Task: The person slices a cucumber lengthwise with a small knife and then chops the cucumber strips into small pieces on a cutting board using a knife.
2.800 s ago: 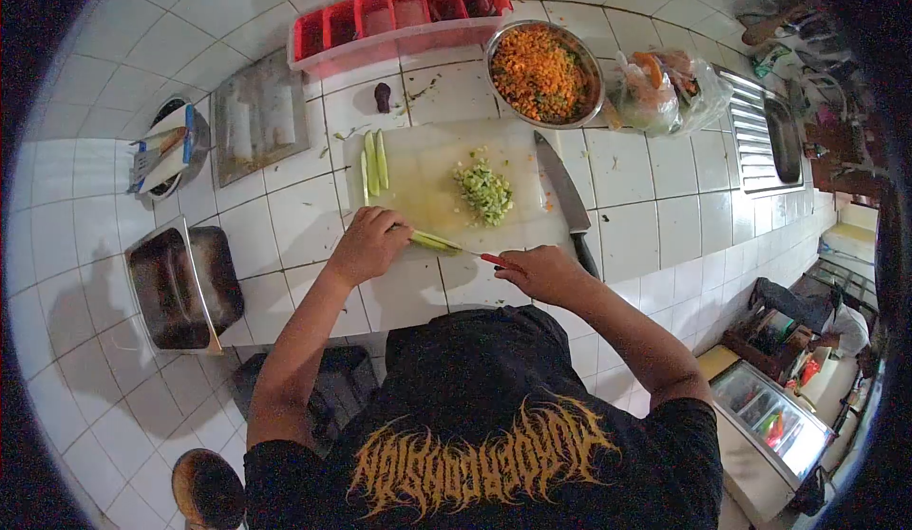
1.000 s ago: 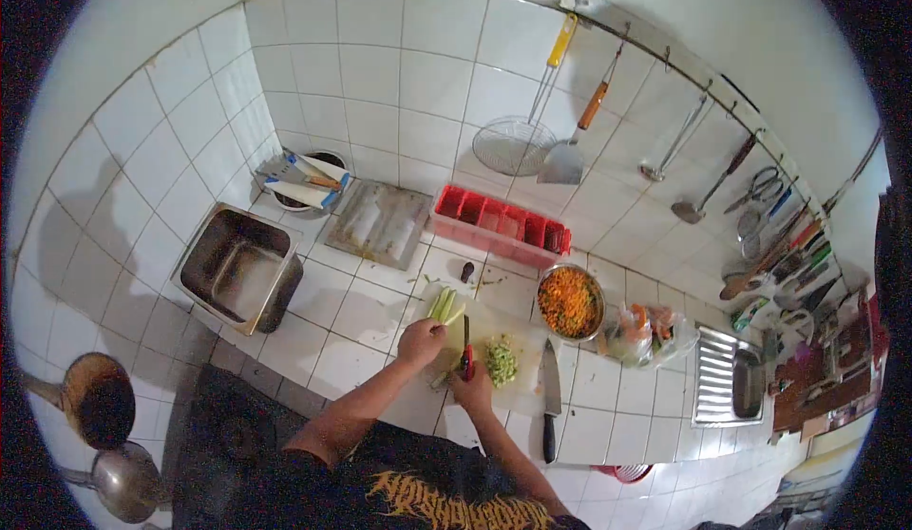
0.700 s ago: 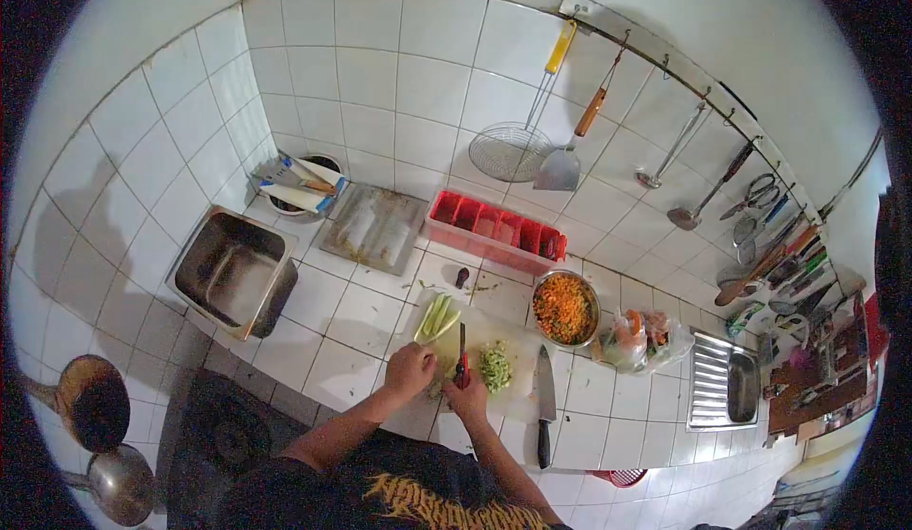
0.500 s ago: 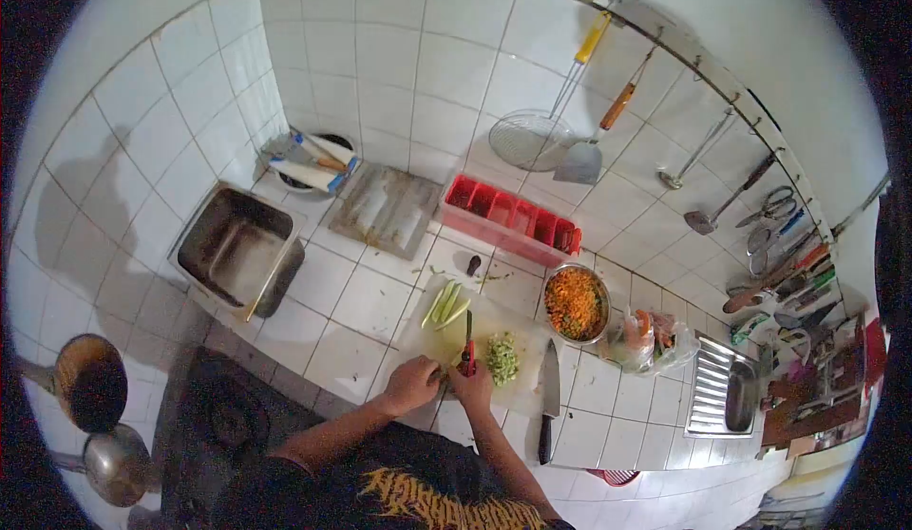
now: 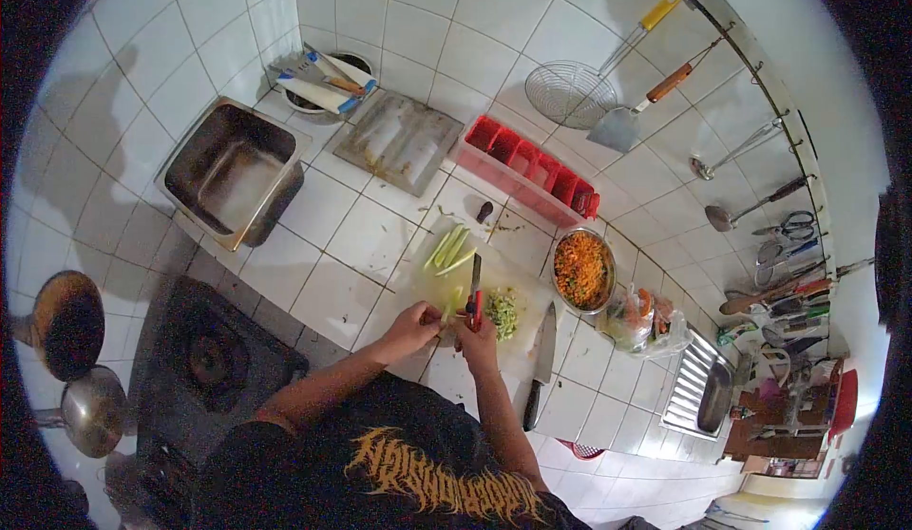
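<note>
My left hand is closed with its fingertips pinched around a pale green cucumber strip over the cutting board. Beside it, my right hand grips a small red-handled knife, its dark blade pointing away from me. The two hands are close together at the board's near edge. Several cucumber strips lie on the far left of the board. Just right of the knife sits a pile of finely diced green pieces. A large kitchen knife with a black handle rests along the board's right side.
A metal bowl of diced orange and green vegetables stands beyond the board, near a plastic bag. Behind are a red compartment box and a metal lid. A deep metal pan is left; the stove is nearer.
The view has shifted and turned, so the counter sits higher and rotated. Both hands stay close together at the board; a pale strip now shows more clearly beyond my left fingertips.
</note>
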Motion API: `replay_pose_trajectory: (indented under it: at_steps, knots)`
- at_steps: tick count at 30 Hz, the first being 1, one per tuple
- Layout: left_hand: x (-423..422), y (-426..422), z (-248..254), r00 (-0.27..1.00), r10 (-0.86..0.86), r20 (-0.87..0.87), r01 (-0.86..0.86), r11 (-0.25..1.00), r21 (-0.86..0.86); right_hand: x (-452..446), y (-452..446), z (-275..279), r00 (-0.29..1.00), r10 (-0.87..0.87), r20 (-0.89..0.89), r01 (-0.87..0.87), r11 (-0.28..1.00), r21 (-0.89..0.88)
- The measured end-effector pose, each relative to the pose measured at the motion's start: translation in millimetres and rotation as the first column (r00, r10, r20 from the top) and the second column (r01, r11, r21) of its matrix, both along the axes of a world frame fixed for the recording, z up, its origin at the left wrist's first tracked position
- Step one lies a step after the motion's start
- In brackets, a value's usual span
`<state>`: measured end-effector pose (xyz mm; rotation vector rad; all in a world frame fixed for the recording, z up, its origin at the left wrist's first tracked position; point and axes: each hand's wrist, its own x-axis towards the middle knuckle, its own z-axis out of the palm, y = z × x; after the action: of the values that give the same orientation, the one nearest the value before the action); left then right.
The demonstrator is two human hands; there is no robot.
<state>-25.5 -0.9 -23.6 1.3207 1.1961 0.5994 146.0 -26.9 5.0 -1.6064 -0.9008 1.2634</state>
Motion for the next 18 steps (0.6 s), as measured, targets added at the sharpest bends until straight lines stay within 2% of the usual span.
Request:
replay_pose_trajectory:
  at_steps: [2,3,5,8,9,11,12,14,16,18]
  knots:
    - [-2,5,8,0.993,0.088,0.083,-0.089,0.996,0.008,2,3,-2,0.998,0.033,0.044,-0.033,0.999,-0.014]
    - [-1,7,13,0.994,0.079,0.078,-0.081,0.997,0.016,3,4,-2,0.998,0.043,0.046,-0.041,0.998,-0.04]
    - [2,11,21,0.99,0.085,-0.109,-0.074,0.993,0.094,2,3,-2,0.998,0.045,0.047,-0.042,0.997,-0.059]
    - [8,16,24,0.977,0.058,-0.207,-0.015,0.979,0.201,0,-8,4,0.999,-0.03,0.045,0.032,0.998,-0.063]
    - [10,18,24,0.976,0.052,-0.21,-0.009,0.98,0.201,1,-13,5,0.996,0.013,0.083,-0.006,0.997,-0.082]
    - [16,23,23,0.918,0.041,-0.393,0.075,0.959,0.275,3,-23,6,0.992,0.046,0.114,-0.034,0.994,-0.107]
    - [17,26,26,0.917,0.03,-0.398,0.086,0.958,0.272,3,-27,8,0.989,0.07,0.129,-0.055,0.992,-0.114]
    - [20,35,33,0.835,-0.082,-0.544,0.231,0.95,0.212,4,-31,12,0.987,0.082,0.14,-0.066,0.991,-0.116]
    - [23,42,33,0.82,-0.087,-0.566,0.253,0.942,0.222,2,-31,38,0.979,0.103,0.175,-0.063,0.973,-0.222]
    - [24,46,30,0.803,-0.096,-0.589,0.281,0.931,0.231,0,-32,51,0.981,0.104,0.166,-0.066,0.974,-0.218]
